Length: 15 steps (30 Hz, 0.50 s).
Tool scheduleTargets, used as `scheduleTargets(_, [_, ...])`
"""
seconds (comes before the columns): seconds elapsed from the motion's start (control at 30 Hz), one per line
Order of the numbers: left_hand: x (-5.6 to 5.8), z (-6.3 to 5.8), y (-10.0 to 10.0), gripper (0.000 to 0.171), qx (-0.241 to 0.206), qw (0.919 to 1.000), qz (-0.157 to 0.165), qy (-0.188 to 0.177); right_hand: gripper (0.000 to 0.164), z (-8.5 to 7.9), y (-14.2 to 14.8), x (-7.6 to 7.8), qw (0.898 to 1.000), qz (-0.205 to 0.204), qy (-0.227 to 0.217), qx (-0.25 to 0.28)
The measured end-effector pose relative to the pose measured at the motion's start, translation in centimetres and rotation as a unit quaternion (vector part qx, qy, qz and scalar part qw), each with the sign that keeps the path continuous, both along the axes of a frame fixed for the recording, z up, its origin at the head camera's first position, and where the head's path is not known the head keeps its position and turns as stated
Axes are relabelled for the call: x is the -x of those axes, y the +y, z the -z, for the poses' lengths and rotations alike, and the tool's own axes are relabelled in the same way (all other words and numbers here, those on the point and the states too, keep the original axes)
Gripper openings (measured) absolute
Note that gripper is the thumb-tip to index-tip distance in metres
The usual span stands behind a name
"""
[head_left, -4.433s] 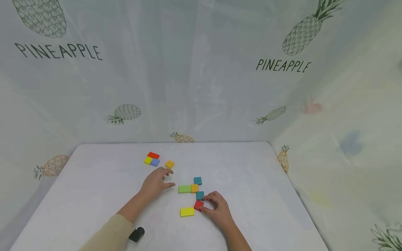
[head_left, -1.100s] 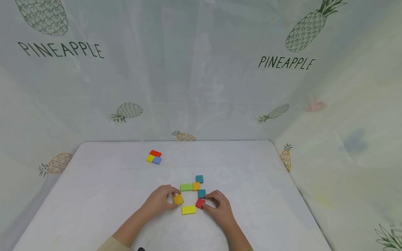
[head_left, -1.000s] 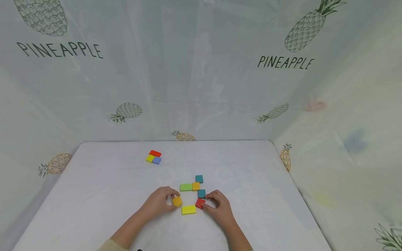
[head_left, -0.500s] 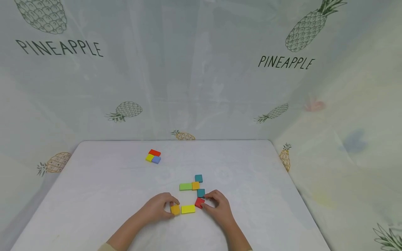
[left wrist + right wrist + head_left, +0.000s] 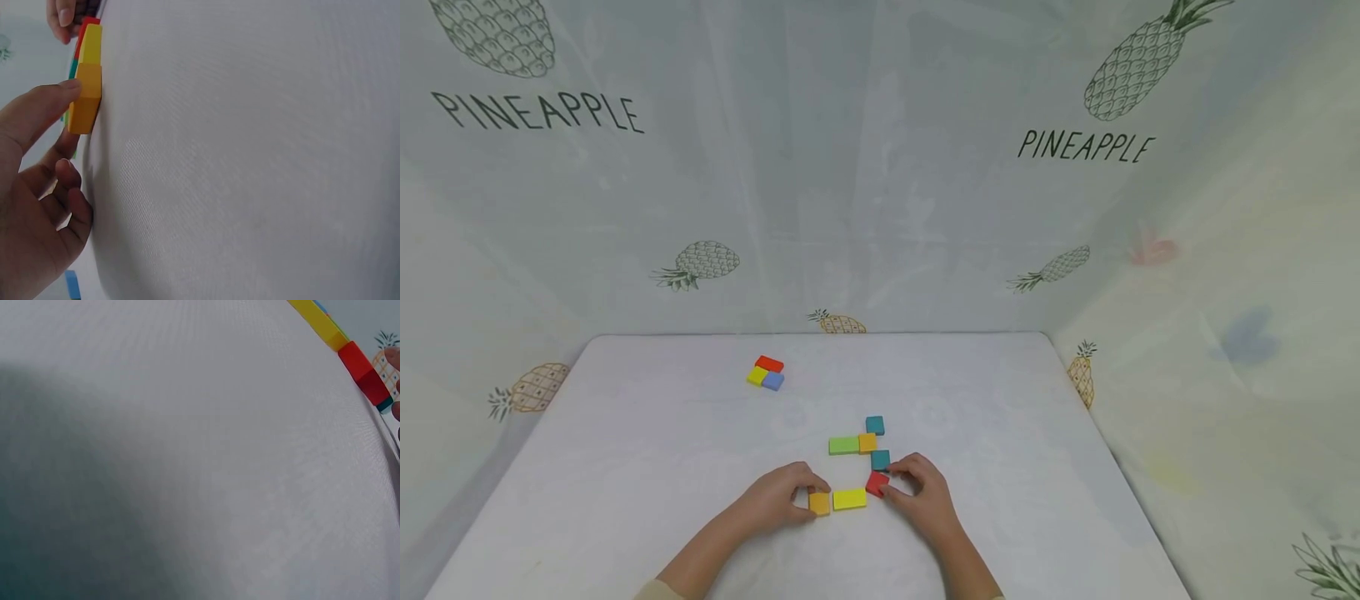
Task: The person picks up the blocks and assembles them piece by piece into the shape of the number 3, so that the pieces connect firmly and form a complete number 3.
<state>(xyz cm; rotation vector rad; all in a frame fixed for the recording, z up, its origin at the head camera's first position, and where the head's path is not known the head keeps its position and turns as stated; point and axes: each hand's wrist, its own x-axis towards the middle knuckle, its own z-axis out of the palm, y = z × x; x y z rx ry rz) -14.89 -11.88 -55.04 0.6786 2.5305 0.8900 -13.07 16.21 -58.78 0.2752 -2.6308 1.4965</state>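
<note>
On the white table my left hand [image 5: 777,497] pinches an orange block [image 5: 819,503] between thumb and fingers, at the left end of a yellow block [image 5: 849,499]. The left wrist view shows the thumb on that orange block [image 5: 86,97]. Past the yellow block's right end sits a tilted red block [image 5: 877,483], with a teal block [image 5: 880,460] above it. My right hand [image 5: 921,493] stays beside these two with loosely bent fingers. Both wrist views show its fingertips [image 5: 392,357] slightly off the red block; contact is unclear.
A green block [image 5: 843,446], another orange block [image 5: 867,443] and a second teal block [image 5: 875,425] lie farther back. Toward the far left are a red block [image 5: 769,364], a yellow block [image 5: 757,376] and a blue block [image 5: 772,381], grouped together. Pineapple-print cloth hangs behind the table [image 5: 1000,400].
My left hand has taken the orange block from near the far group and brought it toward me, to the yellow block's left end. The right hand has hardly moved.
</note>
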Motion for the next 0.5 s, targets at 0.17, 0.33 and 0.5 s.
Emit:
scheduleTargets(0.17, [0.06,-0.04,0.11,0.031,-0.008,0.9999,0.003,-0.006,0.023,-0.06,0.08,0.05,1.000,-0.005,0.000,0.003])
scheduleTargets(0.33, [0.17,0.00,0.24,0.032,-0.017,0.9997,0.004,-0.015,0.023,-0.01,0.07,0.09,1.000,-0.004,0.000,0.001])
scheduleTargets(0.5, [0.27,0.19,0.35,0.032,-0.019,0.9997,0.004,-0.017,0.024,0.01,0.06,0.07,1.000,-0.004,0.000,-0.002])
